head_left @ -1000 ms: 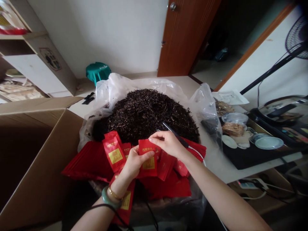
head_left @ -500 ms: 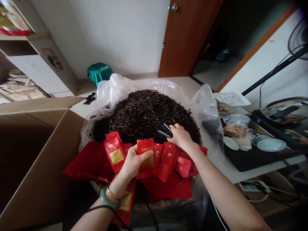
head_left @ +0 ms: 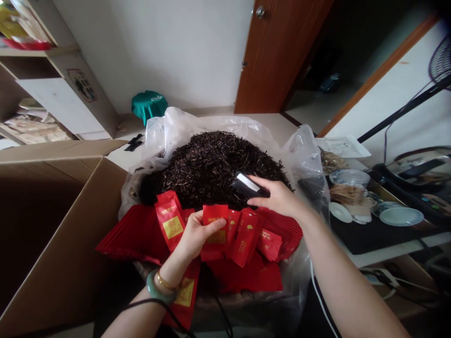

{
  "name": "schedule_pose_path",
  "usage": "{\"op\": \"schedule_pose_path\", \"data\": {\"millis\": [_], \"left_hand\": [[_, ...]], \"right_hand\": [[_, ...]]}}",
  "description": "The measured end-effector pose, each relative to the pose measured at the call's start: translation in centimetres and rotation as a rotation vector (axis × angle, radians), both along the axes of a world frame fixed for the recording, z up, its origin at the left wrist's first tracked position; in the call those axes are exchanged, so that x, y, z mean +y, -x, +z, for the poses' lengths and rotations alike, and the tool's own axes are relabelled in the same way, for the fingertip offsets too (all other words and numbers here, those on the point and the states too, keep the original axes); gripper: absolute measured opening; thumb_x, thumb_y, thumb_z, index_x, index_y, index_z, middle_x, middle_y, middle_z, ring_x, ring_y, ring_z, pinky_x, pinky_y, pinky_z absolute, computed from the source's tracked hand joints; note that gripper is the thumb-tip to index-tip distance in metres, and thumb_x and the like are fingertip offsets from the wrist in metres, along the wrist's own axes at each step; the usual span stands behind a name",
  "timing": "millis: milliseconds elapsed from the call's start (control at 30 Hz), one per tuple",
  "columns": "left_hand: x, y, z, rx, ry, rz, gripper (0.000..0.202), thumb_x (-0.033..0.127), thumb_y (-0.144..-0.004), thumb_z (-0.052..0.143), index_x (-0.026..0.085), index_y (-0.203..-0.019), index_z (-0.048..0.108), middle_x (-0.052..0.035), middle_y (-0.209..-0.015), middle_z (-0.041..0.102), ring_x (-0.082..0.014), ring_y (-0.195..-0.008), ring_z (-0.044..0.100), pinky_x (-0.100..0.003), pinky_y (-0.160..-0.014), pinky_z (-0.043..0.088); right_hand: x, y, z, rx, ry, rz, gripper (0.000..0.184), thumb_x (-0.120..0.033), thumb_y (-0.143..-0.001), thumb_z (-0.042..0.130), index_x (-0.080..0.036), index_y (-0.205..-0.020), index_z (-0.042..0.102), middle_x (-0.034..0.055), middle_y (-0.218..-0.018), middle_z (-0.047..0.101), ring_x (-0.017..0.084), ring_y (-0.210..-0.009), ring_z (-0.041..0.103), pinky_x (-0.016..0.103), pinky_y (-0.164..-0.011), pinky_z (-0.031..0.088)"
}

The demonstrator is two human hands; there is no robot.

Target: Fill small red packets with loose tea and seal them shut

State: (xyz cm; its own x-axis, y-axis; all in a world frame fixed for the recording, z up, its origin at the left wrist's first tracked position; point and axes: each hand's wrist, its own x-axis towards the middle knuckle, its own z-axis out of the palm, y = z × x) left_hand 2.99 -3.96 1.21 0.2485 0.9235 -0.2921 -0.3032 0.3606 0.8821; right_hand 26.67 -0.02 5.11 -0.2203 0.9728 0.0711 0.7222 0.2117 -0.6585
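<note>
My left hand [head_left: 195, 237] is closed on a small red packet [head_left: 215, 219] with a gold label, held upright at the near edge of a heap of dark loose tea leaves [head_left: 211, 164]. My right hand [head_left: 278, 197] grips a small dark scoop [head_left: 246, 184] and rests it against the tea heap's near right side. Several more red packets [head_left: 246, 234] lie fanned out below the heap, between and under both hands. The tea sits in a clear plastic bag [head_left: 169, 129].
An open cardboard box [head_left: 59, 220] stands at the left. On the right, a dark tray [head_left: 373, 230] carries small dishes and a glass bowl. A green stool [head_left: 148, 104], a brown door [head_left: 278, 51] and shelves [head_left: 42, 70] are behind. A fan stand [head_left: 405, 110] is at far right.
My right hand let go of the packet's top edge, moved right and forward with the scoop, and now lays it on the tea. The left hand stays put with the packet.
</note>
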Motion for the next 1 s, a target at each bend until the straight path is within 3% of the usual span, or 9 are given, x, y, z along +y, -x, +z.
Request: {"op": "schedule_pose_path", "data": {"millis": [100, 200, 333, 433, 533, 1000], "left_hand": [[-0.1, 0.1, 0.1, 0.032, -0.033, -0.06, 0.038, 0.04, -0.053, 0.087, 0.015, -0.08, 0.076, -0.0058, -0.077, 0.076, -0.0191, -0.065, 0.069, -0.029, -0.067, 0.055], [-0.2, 0.1, 0.0, 0.108, -0.151, -0.116, 0.032, 0.038, -0.059, 0.084, 0.015, -0.08, 0.077, -0.0061, -0.078, 0.077, -0.0194, -0.068, 0.068, -0.028, -0.069, 0.054], [-0.3, 0.0, 0.1, 0.168, -0.258, -0.142, 0.028, 0.034, -0.057, 0.085, 0.015, -0.075, 0.077, -0.0062, -0.074, 0.076, -0.0211, -0.069, 0.067, -0.028, -0.07, 0.053], [-0.4, -0.1, 0.1, 0.182, -0.259, -0.151, 0.029, 0.033, -0.056, 0.085, 0.016, -0.078, 0.078, -0.0063, -0.077, 0.076, -0.0228, -0.074, 0.067, -0.029, -0.072, 0.053], [-0.5, 0.0, 0.1, 0.198, -0.244, -0.158, 0.028, 0.033, -0.058, 0.084, 0.016, -0.079, 0.078, -0.0061, -0.081, 0.076, -0.0215, -0.073, 0.067, -0.028, -0.069, 0.053], [-0.6, 0.0, 0.2, 0.13, -0.102, -0.182, 0.03, 0.038, -0.058, 0.083, 0.013, -0.073, 0.076, -0.0045, -0.07, 0.073, -0.0145, -0.058, 0.062, -0.024, -0.058, 0.05]], "right_hand": [[-1.8, 1.4, 1.9, 0.077, 0.091, 0.188, 0.067, -0.047, -0.075, 0.072, -0.023, -0.135, 0.053, 0.0061, -0.132, 0.06, 0.027, -0.12, 0.058, 0.037, -0.099, 0.047], [-3.4, 3.3, 3.0, 0.027, 0.115, 0.262, 0.067, -0.047, -0.073, 0.074, -0.024, -0.133, 0.055, 0.0062, -0.124, 0.066, 0.026, -0.11, 0.064, 0.035, -0.091, 0.051], [-4.4, 5.0, 3.1, -0.04, 0.064, 0.232, 0.05, -0.042, -0.074, 0.074, -0.027, -0.121, 0.065, 0.0048, -0.11, 0.073, 0.024, -0.093, 0.07, 0.031, -0.079, 0.053], [-4.6, 5.4, 3.0, -0.044, 0.047, 0.197, 0.037, -0.035, -0.074, 0.074, -0.029, -0.11, 0.071, 0.0021, -0.097, 0.076, 0.021, -0.082, 0.071, 0.028, -0.07, 0.052], [-4.6, 5.6, 3.1, -0.058, 0.054, 0.156, 0.035, -0.031, -0.073, 0.075, -0.027, -0.108, 0.072, 0.0016, -0.09, 0.077, 0.021, -0.077, 0.071, 0.028, -0.068, 0.051], [-4.5, 5.9, 2.9, -0.068, 0.022, 0.145, 0.032, -0.027, -0.077, 0.071, -0.026, -0.109, 0.072, 0.0017, -0.095, 0.077, 0.022, -0.082, 0.072, 0.028, -0.073, 0.053]]}}
